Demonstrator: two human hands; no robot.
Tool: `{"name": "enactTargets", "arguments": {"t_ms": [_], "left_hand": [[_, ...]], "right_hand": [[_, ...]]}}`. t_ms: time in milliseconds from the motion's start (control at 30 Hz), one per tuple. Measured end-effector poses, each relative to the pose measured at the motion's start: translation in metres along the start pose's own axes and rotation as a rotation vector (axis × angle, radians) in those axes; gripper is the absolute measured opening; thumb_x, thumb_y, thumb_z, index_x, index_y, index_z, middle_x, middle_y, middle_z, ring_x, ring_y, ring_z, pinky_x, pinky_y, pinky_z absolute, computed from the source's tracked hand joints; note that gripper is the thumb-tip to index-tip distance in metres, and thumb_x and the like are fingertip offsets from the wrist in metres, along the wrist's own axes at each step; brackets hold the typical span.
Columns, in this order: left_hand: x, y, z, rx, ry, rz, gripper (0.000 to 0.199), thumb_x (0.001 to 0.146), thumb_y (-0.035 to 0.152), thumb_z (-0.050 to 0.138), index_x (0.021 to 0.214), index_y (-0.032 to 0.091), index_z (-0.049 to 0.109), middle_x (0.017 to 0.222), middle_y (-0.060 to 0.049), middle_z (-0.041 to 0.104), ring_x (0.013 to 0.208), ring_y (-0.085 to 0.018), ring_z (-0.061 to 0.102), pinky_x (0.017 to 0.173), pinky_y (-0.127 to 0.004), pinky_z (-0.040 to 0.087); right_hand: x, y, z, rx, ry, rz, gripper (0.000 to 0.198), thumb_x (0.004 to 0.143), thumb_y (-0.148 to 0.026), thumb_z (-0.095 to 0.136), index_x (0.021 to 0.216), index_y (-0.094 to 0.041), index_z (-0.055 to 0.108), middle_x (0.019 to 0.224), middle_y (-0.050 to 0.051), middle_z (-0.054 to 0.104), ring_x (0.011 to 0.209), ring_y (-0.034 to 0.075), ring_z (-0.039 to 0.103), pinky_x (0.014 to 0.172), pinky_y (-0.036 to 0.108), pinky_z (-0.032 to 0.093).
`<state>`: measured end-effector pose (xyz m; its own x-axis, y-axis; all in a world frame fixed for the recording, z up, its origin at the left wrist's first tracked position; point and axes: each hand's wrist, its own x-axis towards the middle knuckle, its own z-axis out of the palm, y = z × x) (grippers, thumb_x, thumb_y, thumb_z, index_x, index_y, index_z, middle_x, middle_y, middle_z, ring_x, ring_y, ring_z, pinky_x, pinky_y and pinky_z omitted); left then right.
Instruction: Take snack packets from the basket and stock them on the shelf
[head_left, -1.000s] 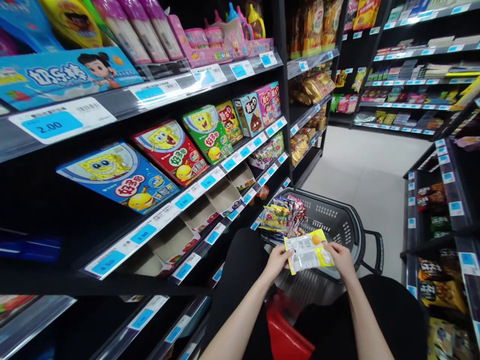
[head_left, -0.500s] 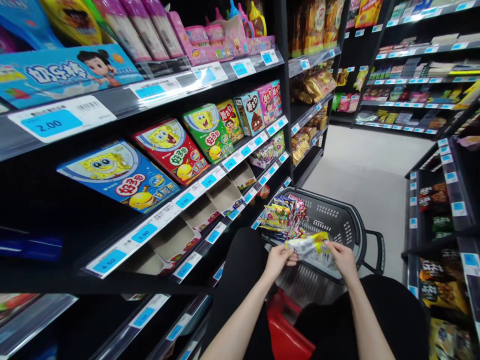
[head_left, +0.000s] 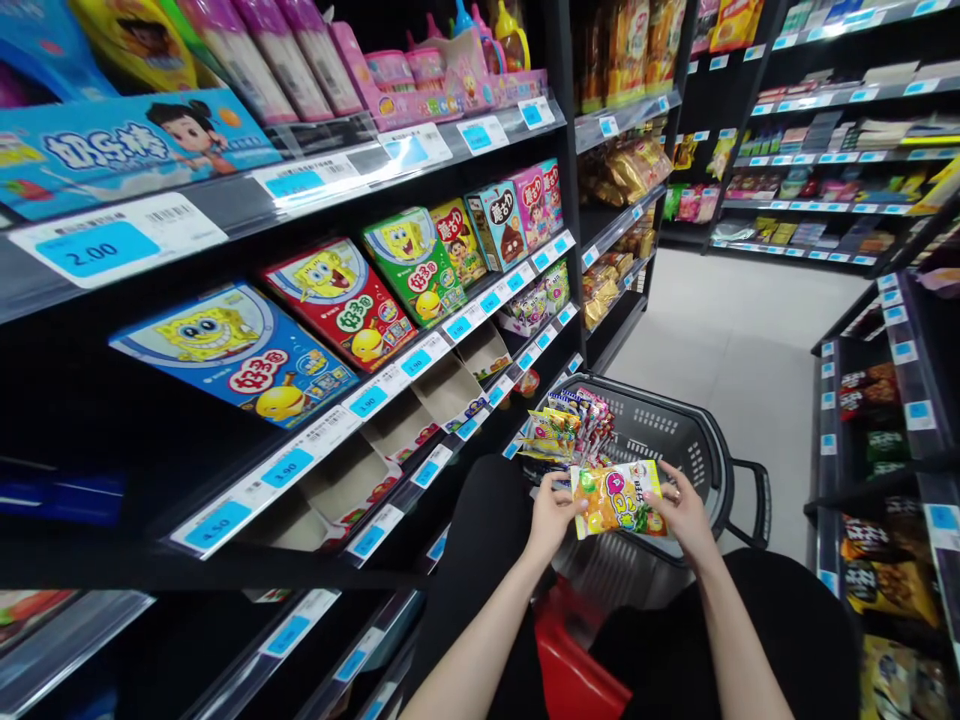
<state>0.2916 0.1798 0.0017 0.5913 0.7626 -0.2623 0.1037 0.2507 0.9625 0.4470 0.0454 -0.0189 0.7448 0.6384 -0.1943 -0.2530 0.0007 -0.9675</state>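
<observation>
A yellow candy packet with a colourful printed front is stretched flat between my two hands, face up. My left hand pinches its left end, and my right hand grips the right end with the thumb on top. Just beyond and below the packet stands a dark grey shopping basket with a black handle. Several small candy packets are lined up on end at the basket's left side. The held packet hides part of the basket's inside.
Shelves on the left carry snack boxes, among them a blue box, a red box and a green box. A red stool shows between my knees. Another shelf of bagged snacks borders the right; pale floor lies ahead.
The packet has turned over from edge-on and tilted to flat, so its printed front now faces me. Both hands keep hold of its ends; the basket has not moved.
</observation>
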Motion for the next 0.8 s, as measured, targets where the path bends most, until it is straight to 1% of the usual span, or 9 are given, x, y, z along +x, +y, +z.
{"name": "enactTargets", "arguments": {"t_ms": [100,167,267,400,467,567,633,733,800], "left_hand": [[0.0022,-0.0028,-0.0017,0.063,-0.009,0.001,0.031,0.051,0.03,0.073,0.072,0.014,0.057,0.055,0.001,0.06,0.054,-0.014,0.056,0.058,-0.025,0.043],[0.0034,-0.0043,-0.0029,0.107,-0.011,0.011,0.026,0.052,0.032,0.071,0.059,0.014,0.055,0.054,0.001,0.058,0.054,-0.013,0.054,0.056,-0.024,0.04],[0.0049,-0.0049,-0.0048,0.179,0.019,0.056,0.026,0.055,0.035,0.069,0.051,0.014,0.053,0.05,0.003,0.053,0.051,-0.01,0.048,0.053,-0.022,0.036],[0.0059,-0.0043,-0.0079,0.342,0.105,0.164,0.021,0.056,0.034,0.068,0.053,0.015,0.06,0.051,0.004,0.048,0.052,-0.009,0.043,0.053,-0.021,0.033],[0.0051,-0.0039,-0.0085,0.373,0.106,0.149,0.021,0.058,0.035,0.067,0.054,0.015,0.06,0.047,0.005,0.045,0.047,-0.008,0.042,0.049,-0.02,0.032],[0.002,-0.0021,-0.0067,0.282,0.012,0.009,0.024,0.065,0.038,0.06,0.059,0.015,0.057,0.039,0.006,0.045,0.035,-0.007,0.038,0.041,-0.02,0.029],[-0.0003,0.0002,-0.0046,0.161,-0.042,-0.059,0.024,0.065,0.038,0.059,0.065,0.015,0.056,0.045,0.003,0.053,0.034,-0.008,0.042,0.039,-0.021,0.032],[-0.002,0.003,-0.0024,-0.032,-0.056,-0.082,0.022,0.062,0.034,0.06,0.071,0.014,0.058,0.065,-0.002,0.063,0.049,-0.012,0.054,0.046,-0.022,0.041],[-0.0017,0.0033,-0.0024,-0.116,-0.038,-0.082,0.022,0.063,0.034,0.057,0.07,0.013,0.061,0.069,-0.003,0.063,0.057,-0.013,0.056,0.047,-0.022,0.042]], "right_hand": [[0.0009,-0.0029,0.0007,-0.089,-0.01,0.039,0.039,0.048,-0.041,0.074,0.075,-0.015,0.065,0.066,0.007,0.067,0.062,0.021,0.062,0.061,0.033,0.05],[0.001,-0.0044,0.0004,-0.131,-0.02,0.057,0.034,0.048,-0.043,0.073,0.065,-0.015,0.065,0.068,0.008,0.068,0.062,0.022,0.062,0.06,0.033,0.05],[0.0005,-0.0049,0.0001,-0.154,-0.023,0.058,0.033,0.049,-0.044,0.072,0.066,-0.016,0.066,0.065,0.007,0.068,0.059,0.021,0.061,0.056,0.031,0.049],[-0.0002,-0.0014,0.0007,-0.229,0.026,-0.044,0.031,0.052,-0.042,0.071,0.064,-0.015,0.066,0.058,0.004,0.065,0.051,0.016,0.055,0.049,0.027,0.045],[-0.0004,0.0009,0.0008,-0.235,0.026,-0.063,0.03,0.055,-0.042,0.069,0.066,-0.014,0.066,0.056,0.002,0.062,0.047,0.014,0.052,0.046,0.025,0.042],[-0.0008,0.0022,-0.0005,-0.195,-0.019,-0.062,0.03,0.059,-0.042,0.068,0.07,-0.014,0.066,0.06,0.003,0.063,0.053,0.016,0.055,0.052,0.027,0.045],[-0.0011,0.001,-0.0023,-0.179,-0.012,-0.079,0.029,0.058,-0.041,0.068,0.071,-0.015,0.067,0.067,0.005,0.066,0.064,0.02,0.059,0.062,0.03,0.047],[-0.0022,-0.0021,-0.0045,-0.053,-0.028,-0.132,0.031,0.066,-0.046,0.06,0.072,-0.017,0.068,0.082,0.008,0.067,0.08,0.023,0.06,0.074,0.034,0.047],[-0.0032,-0.0035,-0.0036,0.002,-0.025,-0.147,0.031,0.069,-0.046,0.057,0.07,-0.017,0.067,0.086,0.008,0.067,0.084,0.023,0.06,0.076,0.034,0.046]]}}
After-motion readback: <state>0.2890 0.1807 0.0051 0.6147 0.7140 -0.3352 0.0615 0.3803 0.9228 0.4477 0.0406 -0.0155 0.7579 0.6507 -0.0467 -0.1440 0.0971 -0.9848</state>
